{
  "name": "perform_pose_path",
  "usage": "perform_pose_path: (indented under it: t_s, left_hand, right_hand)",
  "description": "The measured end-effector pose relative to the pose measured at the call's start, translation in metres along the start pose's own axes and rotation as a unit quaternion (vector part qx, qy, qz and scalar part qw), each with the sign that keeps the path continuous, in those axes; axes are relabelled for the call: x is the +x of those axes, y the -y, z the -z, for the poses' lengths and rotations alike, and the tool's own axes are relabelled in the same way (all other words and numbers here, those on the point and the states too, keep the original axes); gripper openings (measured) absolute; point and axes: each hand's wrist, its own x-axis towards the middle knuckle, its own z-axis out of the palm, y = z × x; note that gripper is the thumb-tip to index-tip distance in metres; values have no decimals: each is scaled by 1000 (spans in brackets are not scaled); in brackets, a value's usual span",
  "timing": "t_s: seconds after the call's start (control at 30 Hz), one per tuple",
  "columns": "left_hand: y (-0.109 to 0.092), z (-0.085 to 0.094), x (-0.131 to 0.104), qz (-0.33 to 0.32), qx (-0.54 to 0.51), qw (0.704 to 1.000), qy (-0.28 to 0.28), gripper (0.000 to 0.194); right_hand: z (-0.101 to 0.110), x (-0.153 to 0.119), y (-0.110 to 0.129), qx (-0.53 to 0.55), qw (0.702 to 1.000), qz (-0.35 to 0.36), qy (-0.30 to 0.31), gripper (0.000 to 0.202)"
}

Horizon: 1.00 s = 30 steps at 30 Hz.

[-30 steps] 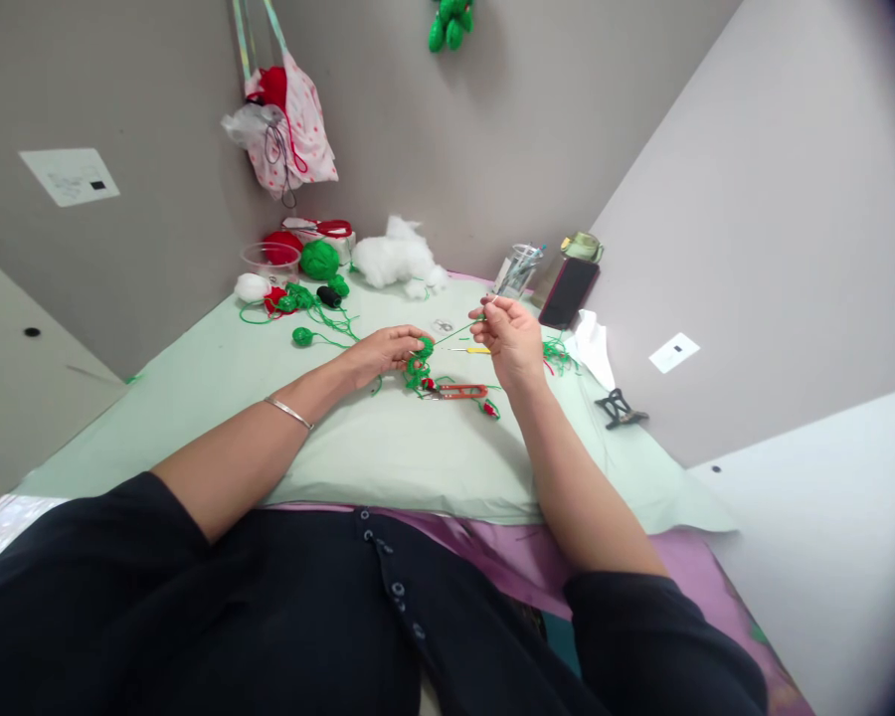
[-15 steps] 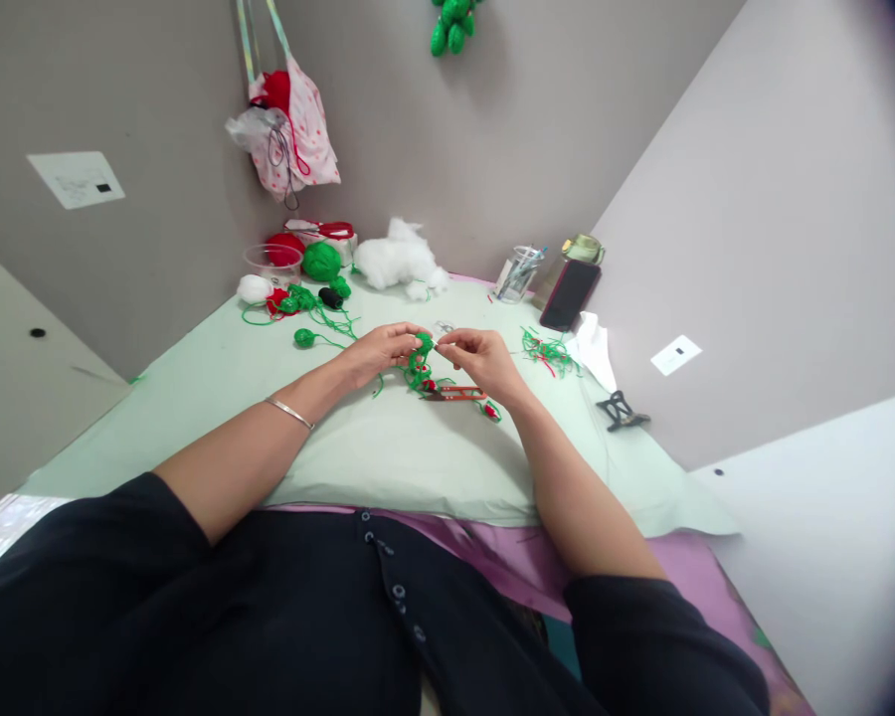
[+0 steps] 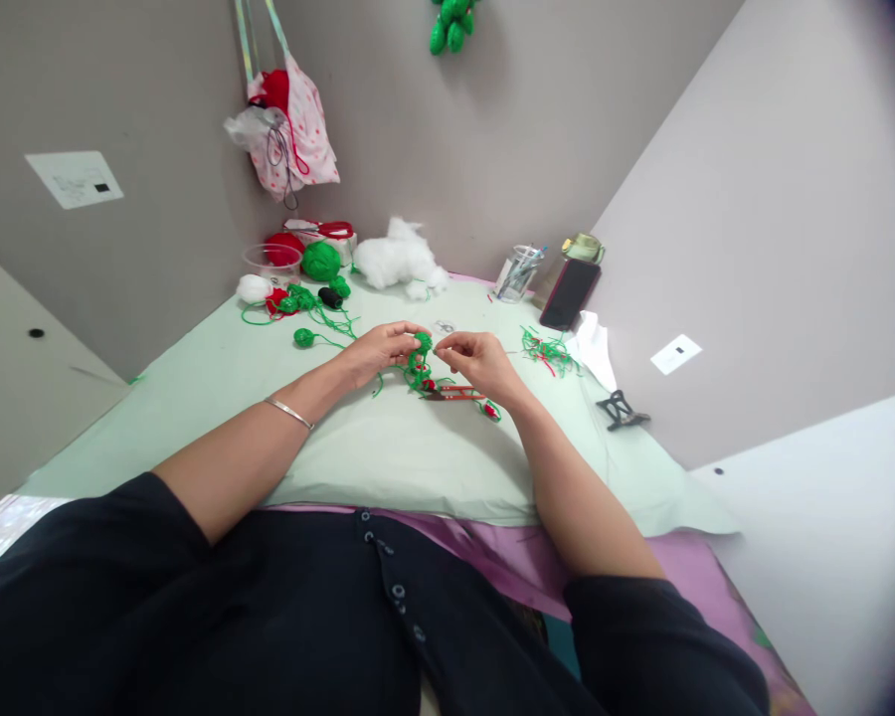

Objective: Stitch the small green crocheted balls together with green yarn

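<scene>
Head view: looks down on a pale green surface (image 3: 418, 462). Shows white stuffing (image 3: 397, 259) along the far edge, probably set back to leave room, and a dark phone (image 3: 570, 294) tilted near the far right corner, likely propped for viewing. Grasps a green yarn piece (image 3: 423, 343) around the middle, well in from the near edge, with the left hand (image 3: 377, 356), apparently to steady it. Pinches just beside it with the right hand (image 3: 486, 366); cannot tell what sits between those fingertips. Keeps orange snips (image 3: 460, 394) lying close below, perhaps for easy reach. Includes a wall plate (image 3: 74, 180) with marks too blurred to read.
</scene>
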Motion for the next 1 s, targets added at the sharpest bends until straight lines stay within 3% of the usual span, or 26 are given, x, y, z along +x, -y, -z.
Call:
perform_pose_path:
  t_s: [0.33,0.67,1.0]
  left_hand:
    - [-2,-1,-1,-6,12,1000,2,32]
    - [7,2,4,-60,71,996,-6,32]
    - [3,0,2,-47,8,999,16,34]
  right_hand:
    - [0,0,1,1,1000,-6,6,21]
    - [-4,2,-4,-1,1000,-14,8,20]
    - [-3,7,-10,78,997,3,5,24]
